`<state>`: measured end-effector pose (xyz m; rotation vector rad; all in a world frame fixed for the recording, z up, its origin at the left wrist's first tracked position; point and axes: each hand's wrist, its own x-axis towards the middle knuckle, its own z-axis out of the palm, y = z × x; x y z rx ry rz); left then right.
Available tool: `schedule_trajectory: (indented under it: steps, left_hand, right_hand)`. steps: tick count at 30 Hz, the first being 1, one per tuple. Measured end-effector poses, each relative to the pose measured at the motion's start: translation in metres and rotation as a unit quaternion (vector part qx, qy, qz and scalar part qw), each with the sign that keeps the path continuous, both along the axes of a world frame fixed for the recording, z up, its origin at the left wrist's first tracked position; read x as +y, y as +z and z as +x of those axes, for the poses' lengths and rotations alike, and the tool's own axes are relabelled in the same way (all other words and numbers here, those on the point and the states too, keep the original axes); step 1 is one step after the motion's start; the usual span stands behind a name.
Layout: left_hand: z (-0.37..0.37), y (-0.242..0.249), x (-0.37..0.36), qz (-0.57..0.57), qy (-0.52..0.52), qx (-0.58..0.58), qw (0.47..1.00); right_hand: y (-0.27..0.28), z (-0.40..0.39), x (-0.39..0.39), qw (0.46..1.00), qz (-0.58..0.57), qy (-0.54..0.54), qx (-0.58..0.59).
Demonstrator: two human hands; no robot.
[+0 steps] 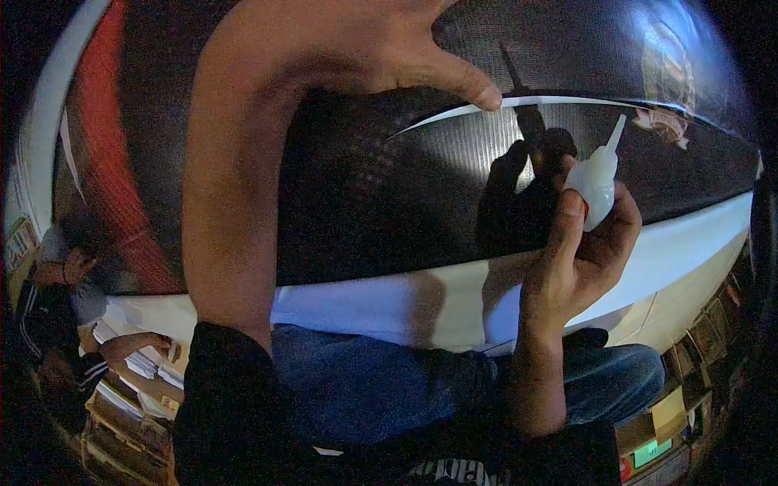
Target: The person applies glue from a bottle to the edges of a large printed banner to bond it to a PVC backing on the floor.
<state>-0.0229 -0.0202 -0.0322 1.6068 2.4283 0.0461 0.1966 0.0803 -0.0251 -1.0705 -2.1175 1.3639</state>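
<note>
A black, finely ribbed sheet (365, 211) lies before me, with a curved slit or raised flap edged by a thin white strip (559, 100). My left hand (381, 40) reaches across its upper part, thumb stretched out and the tip pressing on the strip; the other fingers run out of view at the top. Between the thumb and fingers of my right hand (596, 251) is a small white glue bottle (596, 182) with a narrow nozzle pointing up and right. The nozzle tip is just below the strip, apparently apart from it. Shadows fall on the sheet.
A red band (113, 162) runs down the sheet's left side, and a printed emblem (664, 125) is at right. White material (365, 312) borders the near edge, above my jeans. At lower left another person's hand (154, 344) is over papers. Wooden shelving (689, 389) stands lower right.
</note>
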Motion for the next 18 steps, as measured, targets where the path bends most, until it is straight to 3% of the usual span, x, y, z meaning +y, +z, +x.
schedule_trajectory:
  steps: [2, 7, 10, 14, 16, 18]
  left_hand:
    - [-0.004, -0.002, 0.001, -0.002, 0.002, -0.001, 1.0]
    - [-0.02, -0.003, 0.005, -0.037, -0.017, -0.132, 0.99]
    - [0.004, 0.02, 0.004, -0.012, 0.015, -0.094, 0.995]
    - [-0.003, 0.002, 0.004, -0.025, 0.014, -0.026, 0.999]
    - [-0.017, 0.004, 0.005, -0.023, 0.012, -0.177, 0.984]
    - [-0.008, 0.016, -0.003, 0.036, 0.007, -0.194, 0.98]
  right_hand:
    - [0.001, 0.001, 0.001, 1.0, -0.001, 0.003, 0.003]
    - [-0.001, 0.002, 0.002, 1.0, 0.005, 0.004, 0.0]
    - [-0.002, 0.003, 0.003, 1.0, 0.014, 0.01, 0.002]
    - [-0.001, 0.003, 0.002, 1.0, 0.013, 0.016, 0.001]
    - [-0.002, 0.003, 0.003, 1.0, 0.008, 0.019, 0.005]
    - [-0.004, 0.005, 0.004, 1.0, -0.003, 0.008, 0.025]
